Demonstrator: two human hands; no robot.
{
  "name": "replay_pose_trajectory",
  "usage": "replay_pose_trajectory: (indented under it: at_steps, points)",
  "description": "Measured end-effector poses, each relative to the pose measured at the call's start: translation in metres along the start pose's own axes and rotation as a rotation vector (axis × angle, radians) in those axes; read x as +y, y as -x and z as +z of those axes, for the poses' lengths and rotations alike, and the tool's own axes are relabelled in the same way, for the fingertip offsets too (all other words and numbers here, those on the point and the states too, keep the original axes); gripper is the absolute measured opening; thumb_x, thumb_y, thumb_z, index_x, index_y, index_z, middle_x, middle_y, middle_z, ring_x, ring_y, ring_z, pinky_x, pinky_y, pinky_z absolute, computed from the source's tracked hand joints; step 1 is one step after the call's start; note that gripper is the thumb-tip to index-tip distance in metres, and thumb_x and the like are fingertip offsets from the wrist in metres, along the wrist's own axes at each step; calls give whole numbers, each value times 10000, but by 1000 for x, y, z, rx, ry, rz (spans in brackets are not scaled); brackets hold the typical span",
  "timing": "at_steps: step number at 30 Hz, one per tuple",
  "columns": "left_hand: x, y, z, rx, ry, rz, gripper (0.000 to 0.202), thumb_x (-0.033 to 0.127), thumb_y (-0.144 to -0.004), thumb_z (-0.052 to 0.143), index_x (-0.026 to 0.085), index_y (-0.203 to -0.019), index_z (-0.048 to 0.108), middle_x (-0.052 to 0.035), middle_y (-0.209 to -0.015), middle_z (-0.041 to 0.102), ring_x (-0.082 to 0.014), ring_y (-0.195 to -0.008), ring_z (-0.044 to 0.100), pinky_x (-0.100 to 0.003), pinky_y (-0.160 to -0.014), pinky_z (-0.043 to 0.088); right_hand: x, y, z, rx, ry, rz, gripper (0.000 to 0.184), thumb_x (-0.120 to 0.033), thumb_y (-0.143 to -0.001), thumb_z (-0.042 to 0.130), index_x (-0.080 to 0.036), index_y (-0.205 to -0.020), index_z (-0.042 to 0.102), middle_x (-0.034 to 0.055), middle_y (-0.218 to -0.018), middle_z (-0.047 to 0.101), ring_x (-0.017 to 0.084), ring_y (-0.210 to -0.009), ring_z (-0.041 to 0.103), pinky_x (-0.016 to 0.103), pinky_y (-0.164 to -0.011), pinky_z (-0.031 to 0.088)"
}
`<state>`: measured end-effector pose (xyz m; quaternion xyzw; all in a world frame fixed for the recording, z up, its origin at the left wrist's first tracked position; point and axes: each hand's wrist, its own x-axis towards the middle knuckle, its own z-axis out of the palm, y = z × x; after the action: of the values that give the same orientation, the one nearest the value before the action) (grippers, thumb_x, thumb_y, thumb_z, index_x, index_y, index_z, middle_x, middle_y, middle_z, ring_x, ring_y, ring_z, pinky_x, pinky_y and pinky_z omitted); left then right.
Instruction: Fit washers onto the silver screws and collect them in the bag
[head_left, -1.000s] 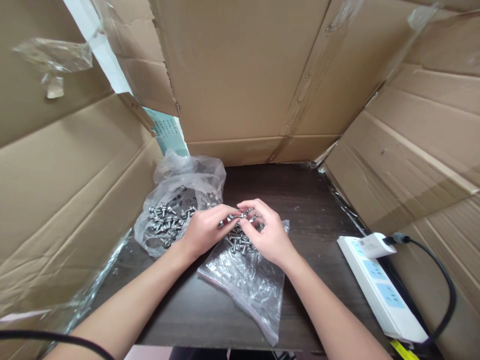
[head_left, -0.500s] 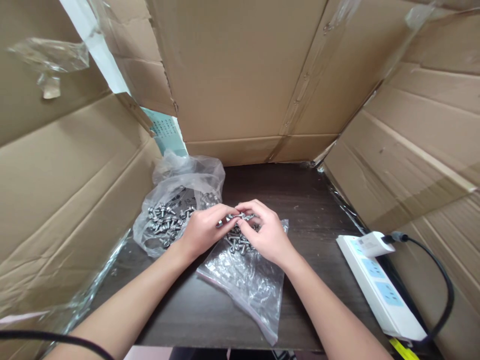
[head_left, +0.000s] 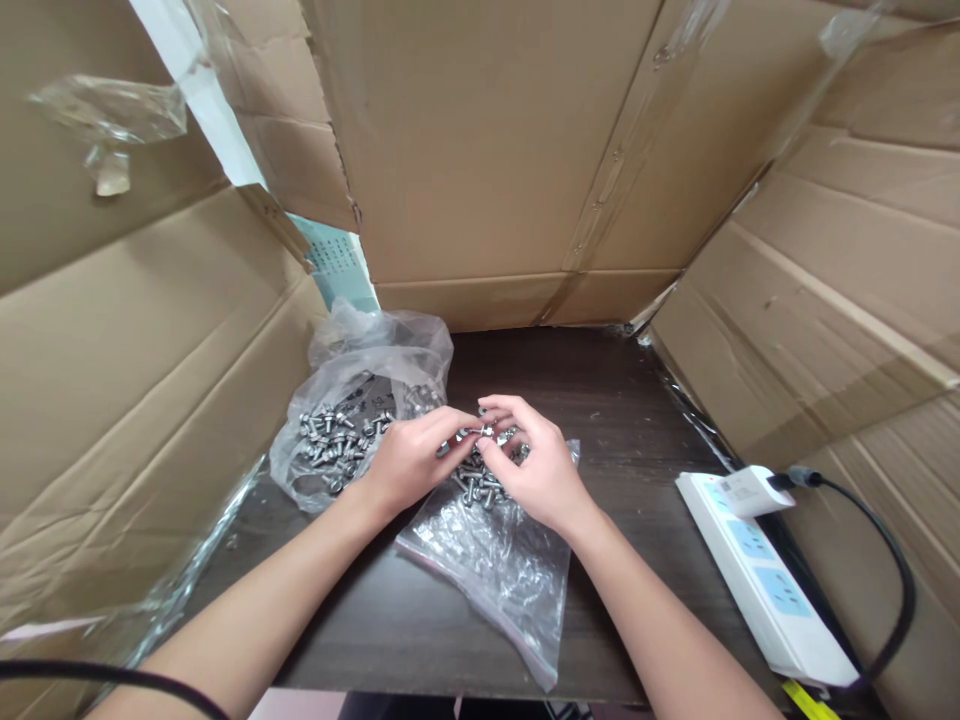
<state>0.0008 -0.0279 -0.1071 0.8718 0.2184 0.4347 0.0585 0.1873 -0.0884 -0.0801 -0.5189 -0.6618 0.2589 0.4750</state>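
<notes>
A small metal bolt [head_left: 487, 431] sticks out to the right from the fingertips of my left hand [head_left: 414, 452], which are pinched on it. My right hand [head_left: 534, 458] curves around the bolt's free end. Its thumb tip is at the bolt, while the index finger stands off above with a gap between. Below both hands, a pile of bolts [head_left: 474, 488] lies on a clear zip bag [head_left: 499, 570]. Part of that pile is hidden by my right hand. Left of my left hand, an open plastic bag [head_left: 283, 462] holds many more bolts [head_left: 330, 450].
Cardboard walls [head_left: 510, 150] enclose the dark tabletop [head_left: 600, 390] at the back and both sides. A white power strip [head_left: 772, 590] with a plugged-in adapter [head_left: 742, 490] and black cable [head_left: 904, 590] lies at the right. Another black cable [head_left: 112, 675] crosses the lower left corner.
My right index finger has lifted away from the bolt, widening the gap to the thumb. My left hand stays pinched on the bolt. The view has shifted slightly.
</notes>
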Motion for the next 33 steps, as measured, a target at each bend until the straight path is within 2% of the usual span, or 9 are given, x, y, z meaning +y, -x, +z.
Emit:
replay_pose_trajectory:
  at_steps: [3, 8, 13, 18, 21, 23, 27, 31, 33]
  points:
    - [0, 0, 0, -3, 3, 7, 82, 159, -1006, 633, 165, -1070, 684, -23, -991, 768, -104, -761, 719, -179, -633, 551, 0, 1, 0, 30, 48, 29, 241, -322, -990, 548, -183, -1135, 681, 35, -840, 697, 129, -687, 636, 236, -621, 506]
    - [0, 0, 0, 3, 24, 6, 84, 160, -1004, 640, 162, -1074, 687, -31, -1011, 772, -115, -799, 734, -178, -645, 553, 0, 1, 0, 19, 22, -36, 368, -256, -884, 653, -181, -1244, 635, 80, -1096, 705, 135, -803, 673, 217, -615, 529]
    - [0, 0, 1, 14, 17, 6, 66, 168, -1004, 651, 163, -1062, 683, -24, -985, 771, -106, -756, 723, -182, -637, 548, 0, 1, 0, 33, 76, 20, 229, -314, -986, 556, -185, -1139, 667, 31, -841, 697, 119, -662, 632, 236, -622, 507]
    - [-1, -1, 1, 38, 27, 23, 65, 167, -1005, 651, 152, -1062, 681, -35, -997, 775, -111, -796, 739, -173, -649, 555, 1, 1, 1, 38, 11, -46, 366, -246, -885, 636, -182, -1244, 626, 90, -1123, 700, 134, -813, 681, 215, -610, 530]
    - [-1, -1, 1, 32, 21, 24, 65, 176, -1008, 653, 156, -1060, 687, -30, -982, 776, -106, -758, 728, -180, -641, 550, 1, 1, 1, 38, 33, -6, 247, -294, -962, 577, -184, -1170, 655, 25, -829, 687, 119, -669, 631, 220, -592, 493]
    - [0, -1, 1, 32, 14, 17, 64, 174, -1003, 662, 159, -1058, 691, -26, -971, 776, -101, -733, 716, -183, -635, 544, 2, 0, 0, 65, 74, 7, 231, -321, -1001, 533, -183, -1128, 667, 12, -758, 663, 115, -630, 608, 229, -606, 484]
    - [-1, 0, 1, 33, 20, 17, 74, 162, -994, 670, 159, -1065, 691, -21, -989, 776, -98, -731, 711, -186, -632, 545, 2, 1, 1, 60, 22, -36, 345, -264, -901, 623, -179, -1235, 630, 83, -1081, 711, 133, -785, 677, 217, -616, 517]
    - [-1, -1, 1, 25, 14, 17, 73, 176, -1002, 665, 165, -1067, 696, -18, -984, 777, -100, -730, 712, -193, -637, 547, 1, 0, 0, 43, 74, 20, 244, -325, -992, 535, -188, -1142, 669, 13, -771, 671, 122, -628, 606, 230, -593, 461]
    - [-1, -1, 1, 28, 7, 16, 73, 185, -1006, 663, 162, -1064, 699, -25, -979, 778, -103, -740, 716, -194, -645, 550, 1, 0, -1, 59, 97, 25, 252, -334, -1012, 495, -186, -1106, 677, 9, -747, 652, 120, -618, 590, 238, -611, 457]
